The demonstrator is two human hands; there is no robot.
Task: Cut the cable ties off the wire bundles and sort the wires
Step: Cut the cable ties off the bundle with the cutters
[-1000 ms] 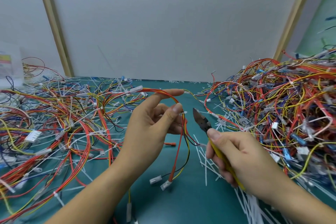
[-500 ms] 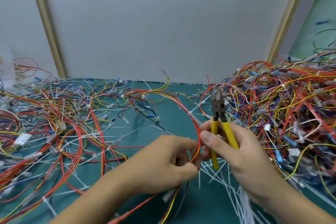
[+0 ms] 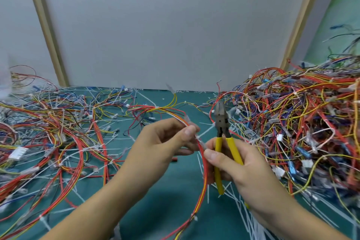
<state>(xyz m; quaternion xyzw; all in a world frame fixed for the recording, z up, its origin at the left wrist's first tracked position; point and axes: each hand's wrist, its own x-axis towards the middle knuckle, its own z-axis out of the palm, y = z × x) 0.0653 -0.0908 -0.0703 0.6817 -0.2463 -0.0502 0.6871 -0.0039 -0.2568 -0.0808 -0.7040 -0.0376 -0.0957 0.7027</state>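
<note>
Green surface [image 3: 171,197] full of wires | left hand [image 3: 161,148] pinches wire bundle [image 3: 202,161] | right hand [image 3: 231,163] squeezes cutters [image 3: 221,121] and bundle | blades might nick wires

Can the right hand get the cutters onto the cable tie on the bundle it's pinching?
Probably not yet: the right hand holds the cutters pointing up and away, while its thumb helps the left hand pinch the wire bundle.

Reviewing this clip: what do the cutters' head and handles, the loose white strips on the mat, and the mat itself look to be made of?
Cutters in the right hand: the head looks like dull grey metal, unpainted; the handles look like smooth yellow plastic or rubber sleeves, evenly coloured.
White strips: thin, stiff, straight, probably nylon cable-tie offcuts.
Mat: flat matte teal, possibly rubber or vinyl; the view leaves this open.
</note>
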